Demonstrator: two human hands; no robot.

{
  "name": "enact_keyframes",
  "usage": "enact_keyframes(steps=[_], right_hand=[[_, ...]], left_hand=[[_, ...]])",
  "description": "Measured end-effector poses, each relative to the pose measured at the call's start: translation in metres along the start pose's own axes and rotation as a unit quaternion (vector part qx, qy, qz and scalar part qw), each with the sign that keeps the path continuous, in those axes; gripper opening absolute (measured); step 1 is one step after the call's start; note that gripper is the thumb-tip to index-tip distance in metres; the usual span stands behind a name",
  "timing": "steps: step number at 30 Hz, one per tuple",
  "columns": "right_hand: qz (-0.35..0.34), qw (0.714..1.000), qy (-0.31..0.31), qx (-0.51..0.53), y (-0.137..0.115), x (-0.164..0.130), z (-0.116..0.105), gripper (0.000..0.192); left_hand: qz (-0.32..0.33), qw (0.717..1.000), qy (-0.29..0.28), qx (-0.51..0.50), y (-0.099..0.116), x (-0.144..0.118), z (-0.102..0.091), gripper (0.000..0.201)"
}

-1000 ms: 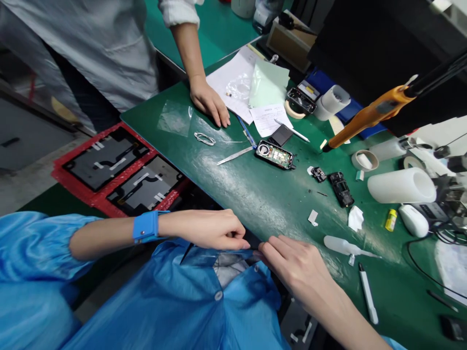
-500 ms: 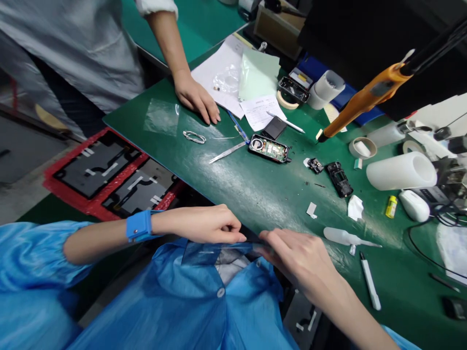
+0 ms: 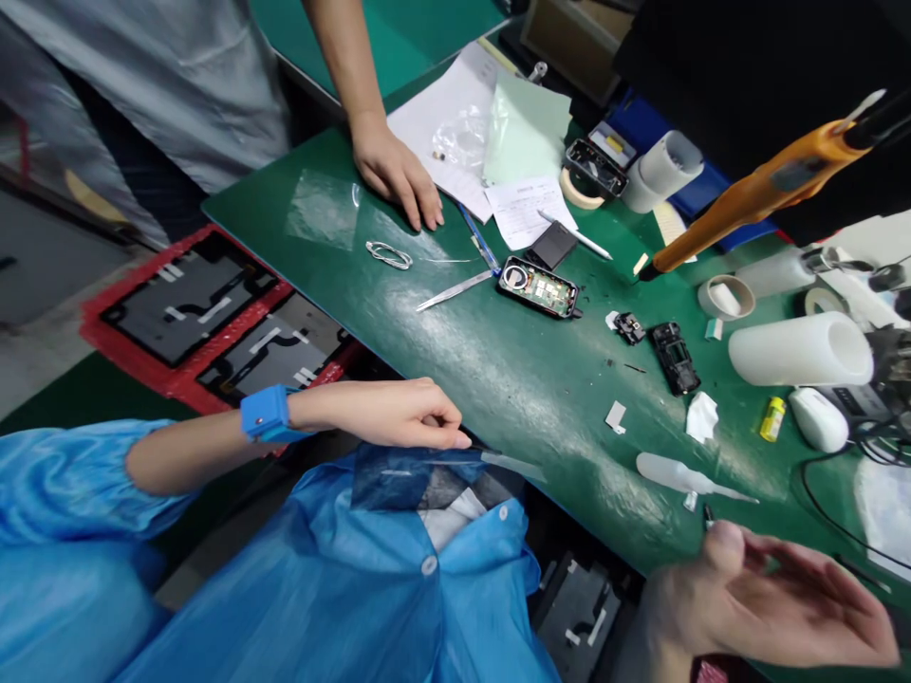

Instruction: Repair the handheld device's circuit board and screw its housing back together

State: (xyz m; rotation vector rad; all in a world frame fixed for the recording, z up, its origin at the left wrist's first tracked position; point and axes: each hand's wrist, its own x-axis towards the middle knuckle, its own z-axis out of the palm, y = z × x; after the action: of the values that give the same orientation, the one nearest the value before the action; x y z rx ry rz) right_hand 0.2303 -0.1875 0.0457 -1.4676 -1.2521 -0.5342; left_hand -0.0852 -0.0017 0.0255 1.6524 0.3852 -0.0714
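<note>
The right hand (image 3: pixel 783 598) has just come away from the dark see-through sheet (image 3: pixel 399 484) and swung out over the right side of the green desk (image 3: pixel 484 370), blurred, palm turned up, fingers loosely spread and apparently bare. That leaves the sheet, I'd judge, to the left hand (image 3: pixel 399 413) alone: its fingers are curled and the thumb seems to pinch the top edge, just in front of the blue smock (image 3: pixel 356 579). A pale strip (image 3: pixel 512 465) juts from the sheet's right end, unheld. The right hand covers most of a pen, and a squeeze bottle (image 3: pixel 669 470) lies close by. Farther back sit tweezers (image 3: pixel 455 290) and an opened gadget (image 3: pixel 541 288); a co-worker's hand (image 3: pixel 399 171) rests flat, well apart, hindering nothing.
</note>
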Motion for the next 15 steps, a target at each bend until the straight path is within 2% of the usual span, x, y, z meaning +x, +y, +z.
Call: enact_keyframes(steps=[2,5,9,12,15], right_hand=[[0.054,0.997,-0.053,-0.031,0.021,-0.010,-0.004,0.073],[0.175,0.974,-0.133,-0.057,0.038,-0.022,-0.004,0.080],[0.264,0.953,-0.146,-0.036,0.037,-0.024,0.007,0.075],[0.298,0.943,-0.146,-0.035,0.032,-0.019,0.014,0.068],[0.319,0.933,-0.165,-0.027,0.030,-0.018,0.017,0.073]], left_hand=[[-0.004,1.000,-0.001,-0.008,-0.004,-0.003,-0.002,0.049],[-0.011,1.000,0.002,-0.024,-0.012,-0.011,-0.004,0.048],[-0.012,0.999,0.026,-0.041,-0.027,-0.024,-0.004,0.046],[-0.007,0.995,0.055,-0.081,-0.040,-0.032,-0.003,0.051],[-0.003,0.988,0.073,-0.133,-0.051,-0.040,-0.002,0.061]])
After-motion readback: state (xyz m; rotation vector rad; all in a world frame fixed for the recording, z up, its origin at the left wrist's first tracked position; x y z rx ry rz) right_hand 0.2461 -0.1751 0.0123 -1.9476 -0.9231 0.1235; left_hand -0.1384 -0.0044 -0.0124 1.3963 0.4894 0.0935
